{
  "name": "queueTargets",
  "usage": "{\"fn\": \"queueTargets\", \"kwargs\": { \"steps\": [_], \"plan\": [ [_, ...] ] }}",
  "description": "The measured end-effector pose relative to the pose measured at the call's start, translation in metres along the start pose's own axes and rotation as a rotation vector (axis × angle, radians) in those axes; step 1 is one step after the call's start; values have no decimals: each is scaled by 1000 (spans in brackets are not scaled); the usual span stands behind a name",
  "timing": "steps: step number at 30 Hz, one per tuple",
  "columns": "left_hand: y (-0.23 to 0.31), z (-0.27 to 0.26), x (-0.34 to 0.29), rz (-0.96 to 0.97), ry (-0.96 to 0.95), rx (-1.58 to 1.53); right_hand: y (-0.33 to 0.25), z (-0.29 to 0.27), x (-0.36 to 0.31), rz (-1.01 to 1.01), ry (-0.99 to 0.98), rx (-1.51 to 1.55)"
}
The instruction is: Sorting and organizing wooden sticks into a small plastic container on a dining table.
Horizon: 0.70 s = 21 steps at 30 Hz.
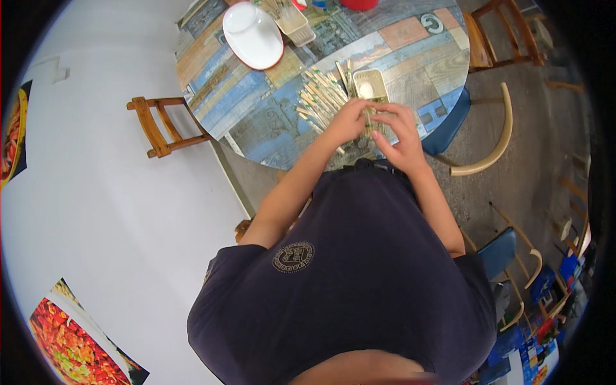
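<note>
Over toward the far left edge of the round, plank-patterned tabletop (436, 58) lies an oval white tray (264, 48) with a red rim, and just to its right, also near the far edge, a cream plastic basket (301, 36) with thin sticks in it. Nearer to me, left of the middle of the near edge, spreads a loose pile of slim pale chopsticks (321, 96) with green-marked ends, most of them pointing roughly the same way, a few just beside the smaller basket. My left grip (350, 120) is bent inward by the near edge, its fingers brought to a small pale-greenish item (370, 118) between my two hands; how tightly it closes I cannot tell, since the back of my hand hides it. The item itself is too small to name. Just past it, toward the far edge, sits the smaller cream basket (384, 85), with a rounded white thing (366, 89) inside. My right grip (401, 138) arches in from the right, thumb apart from the fingers, fingertips near the item; whether they bear on it I cannot tell. I judge the step in hand to be close fingertip work on that item; the next move seems to call for one grip steadying while the other works finely, clear of basket and pile.
</note>
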State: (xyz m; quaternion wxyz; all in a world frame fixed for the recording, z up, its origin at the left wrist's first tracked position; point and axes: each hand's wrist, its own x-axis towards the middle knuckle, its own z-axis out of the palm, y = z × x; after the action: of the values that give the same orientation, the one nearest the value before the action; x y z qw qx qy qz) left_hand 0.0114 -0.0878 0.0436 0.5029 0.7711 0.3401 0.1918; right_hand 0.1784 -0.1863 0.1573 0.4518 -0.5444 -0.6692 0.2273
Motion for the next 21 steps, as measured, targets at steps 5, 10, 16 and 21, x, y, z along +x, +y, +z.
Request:
{"fn": "queueTargets", "kwargs": {
  "steps": [5, 10, 16, 21],
  "plan": [
    [-45, -4, -44, -175, 264, -192, 3, 0, -6, 30, 54, -78],
    [-127, -12, -111, -490, 539, -166, 25, -24, -29, 184, 132, -133],
    [-129, -11, -127, -936, 313, -169, 26, -41, -57, 452, -124, -89],
    [-129, -1, -105, -938, 198, -104, 28, -30, -66, 481, -92, -71]
  ]
}}
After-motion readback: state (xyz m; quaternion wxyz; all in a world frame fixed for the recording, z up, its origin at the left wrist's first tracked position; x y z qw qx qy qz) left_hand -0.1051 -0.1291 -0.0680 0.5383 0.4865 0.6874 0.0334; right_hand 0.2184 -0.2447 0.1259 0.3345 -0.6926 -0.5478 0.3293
